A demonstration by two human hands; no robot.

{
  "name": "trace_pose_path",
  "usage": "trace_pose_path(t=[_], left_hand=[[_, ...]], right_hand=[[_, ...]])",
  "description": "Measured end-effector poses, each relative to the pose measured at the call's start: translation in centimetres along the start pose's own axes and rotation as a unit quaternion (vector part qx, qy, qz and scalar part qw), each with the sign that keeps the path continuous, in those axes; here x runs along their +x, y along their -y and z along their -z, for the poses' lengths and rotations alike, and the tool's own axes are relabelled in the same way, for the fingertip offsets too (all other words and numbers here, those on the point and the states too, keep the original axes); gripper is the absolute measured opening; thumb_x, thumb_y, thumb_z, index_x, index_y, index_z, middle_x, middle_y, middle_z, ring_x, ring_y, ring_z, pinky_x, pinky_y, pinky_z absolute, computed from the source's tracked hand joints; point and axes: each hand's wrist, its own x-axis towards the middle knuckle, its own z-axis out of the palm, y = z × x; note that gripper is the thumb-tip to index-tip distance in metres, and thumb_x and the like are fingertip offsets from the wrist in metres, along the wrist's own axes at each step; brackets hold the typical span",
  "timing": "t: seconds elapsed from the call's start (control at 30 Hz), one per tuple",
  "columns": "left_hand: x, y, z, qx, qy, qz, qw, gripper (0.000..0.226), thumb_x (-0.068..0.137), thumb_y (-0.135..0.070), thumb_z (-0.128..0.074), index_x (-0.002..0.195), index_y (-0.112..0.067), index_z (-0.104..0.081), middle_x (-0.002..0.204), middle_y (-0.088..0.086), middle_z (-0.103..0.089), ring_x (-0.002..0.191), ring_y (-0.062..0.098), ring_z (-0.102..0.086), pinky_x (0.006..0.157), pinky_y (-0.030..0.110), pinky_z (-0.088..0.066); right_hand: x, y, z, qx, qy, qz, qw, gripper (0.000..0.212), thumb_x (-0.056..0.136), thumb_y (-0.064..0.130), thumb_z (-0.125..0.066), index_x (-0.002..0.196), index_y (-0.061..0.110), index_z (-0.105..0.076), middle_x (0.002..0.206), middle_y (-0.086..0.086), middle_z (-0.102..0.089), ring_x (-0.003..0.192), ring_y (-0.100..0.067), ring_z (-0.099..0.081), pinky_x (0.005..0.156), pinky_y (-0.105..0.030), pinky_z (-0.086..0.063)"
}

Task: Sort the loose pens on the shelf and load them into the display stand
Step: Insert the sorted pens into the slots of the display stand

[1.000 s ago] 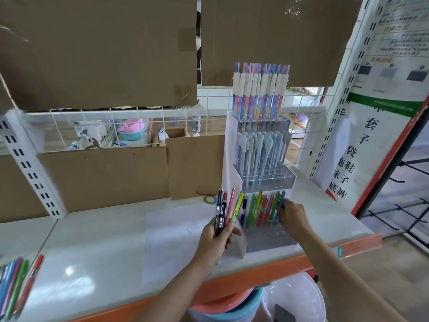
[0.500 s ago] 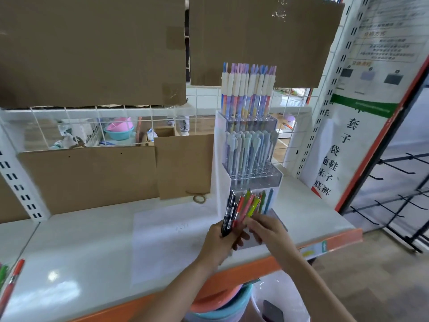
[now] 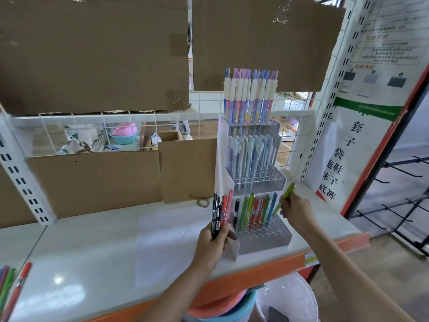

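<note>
white shelf (image 3: 92,247); left hand (image 3: 212,242) grip holds pen bundle (image 3: 220,209); right hand (image 3: 296,209) grip pinches green pen (image 3: 287,191).

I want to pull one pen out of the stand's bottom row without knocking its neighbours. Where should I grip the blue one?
Pinch the blue pen by its upper barrel, from above right: it ends the packed row in the display stand, tops free.

Two bare forearms enter from the near edge, no sleeves visible. Left hand (image 3: 214,238) and right hand (image 3: 296,211): no gloves, rings, watch or wristband seen. Fingernails too small to make out.
</note>
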Motion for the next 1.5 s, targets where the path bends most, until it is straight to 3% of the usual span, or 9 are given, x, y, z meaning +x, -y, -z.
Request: trace_pose_path(t=[0.13,0.3,0.47,0.6,0.83,0.93,1.13,1.33,1.5], left_hand=[[-0.1,0.2,0.4,-0.004,0.011,-0.004,1.000,0.022,0.097,-0.020,-0.049,0.100,-0.002,-0.061,0.064,-0.002,-0.064,0.045,0.002,-0.041,0.045,0.014,-0.034],[-0.1,0.3,0.6,0.008,0.018,0.004,1.000,0.032,0.098,-0.020,-0.048,0.101,0.010,-0.058,0.047,-0.012,-0.056,0.043,0.002,-0.038,0.043,0.014,-0.031],[-0.2,0.0,0.4,-0.002,0.025,0.000,1.000,0.022,0.097,-0.023,-0.049,0.099,-0.003,-0.060,0.064,-0.005,-0.066,0.048,0.006,-0.041,0.044,0.018,-0.032],[-0.1,0.4,0.4,0.008,0.016,0.005,1.000,0.023,0.094,-0.026,-0.053,0.090,-0.008,-0.067,0.061,0.000,-0.057,0.057,0.013,-0.047,0.052,0.024,-0.037],[-0.6,0.2,0.6,-0.022,0.035,-0.013,0.999,0.014,0.094,-0.016,-0.054,0.102,-0.007,-0.061,0.081,0.004,-0.073,0.065,0.015,-0.059,0.060,0.025,-0.049],[-0.4,0.0,0.8,-0.033,0.029,-0.007,0.999,0.013,0.093,-0.016,-0.055,0.096,-0.006,-0.062,0.078,0.004,-0.073,0.064,0.015,-0.063,0.061,0.026,-0.052],[-0.8,0.9,-0.6,-0.017,0.079,-0.005,0.997,0.015,0.093,-0.019,-0.056,0.098,-0.008,-0.064,0.084,0.006,-0.074,0.067,0.020,-0.066,0.063,0.031,-0.054],[0.0,1.0,1.5,0.036,-0.019,0.014,0.999,0.016,0.096,-0.027,-0.051,0.097,-0.019,-0.064,0.072,-0.003,-0.066,0.049,0.006,-0.053,0.049,0.019,-0.041],[0.0,0.7,3.0,0.050,-0.030,-0.005,0.998,0.017,0.097,-0.027,-0.050,0.099,-0.015,-0.061,0.059,-0.002,-0.055,0.041,0.005,-0.038,0.047,0.022,-0.029]], right_hand=[[1.1,0.4,-0.7,-0.040,-0.002,0.022,0.999,0.016,0.095,0.006,-0.047,0.079,0.002,-0.050,0.080,-0.026,-0.063,0.072,-0.039,-0.061,0.068,-0.050,-0.052],[1.0,0.5,-1.2,-0.121,0.028,0.034,0.992,0.017,0.096,0.007,-0.046,0.080,0.004,-0.050,0.083,-0.026,-0.066,0.072,-0.036,-0.064,0.065,-0.042,-0.052],[0.3,-0.7,-2.9,-0.139,0.031,0.000,0.990,0.018,0.097,0.010,-0.045,0.087,0.000,-0.055,0.091,-0.027,-0.065,0.082,-0.040,-0.061,0.061,-0.033,-0.035],[0.4,-0.7,-3.2,-0.127,0.023,-0.023,0.991,0.020,0.097,0.011,-0.045,0.094,-0.004,-0.058,0.092,-0.027,-0.064,0.080,-0.039,-0.061,0.061,-0.033,-0.036],[-1.5,-0.2,-2.3,-0.026,0.023,-0.103,0.994,0.030,0.095,0.017,-0.053,0.117,-0.003,-0.055,0.105,-0.024,-0.065,0.080,-0.031,-0.060,0.065,-0.032,-0.046],[-4.8,1.6,-1.9,0.055,-0.002,-0.061,0.997,0.018,0.096,0.017,-0.052,0.105,0.004,-0.061,0.080,-0.008,-0.064,0.061,-0.016,-0.051,0.050,-0.024,-0.037],[-8.8,6.4,-3.0,0.098,0.156,0.060,0.981,0.024,0.093,0.023,-0.057,0.070,0.020,-0.056,0.060,0.006,-0.055,0.050,-0.006,-0.048,0.048,-0.013,-0.038],[-6.6,7.1,-2.2,0.104,0.083,0.060,0.989,0.019,0.097,0.011,-0.048,0.079,0.014,-0.051,0.066,0.001,-0.061,0.054,-0.011,-0.052,0.053,-0.019,-0.044],[-5.3,7.0,-3.8,0.014,0.112,0.073,0.991,0.013,0.099,0.005,-0.038,0.089,0.009,-0.045,0.072,0.000,-0.058,0.062,-0.017,-0.055,0.061,-0.030,-0.047]])
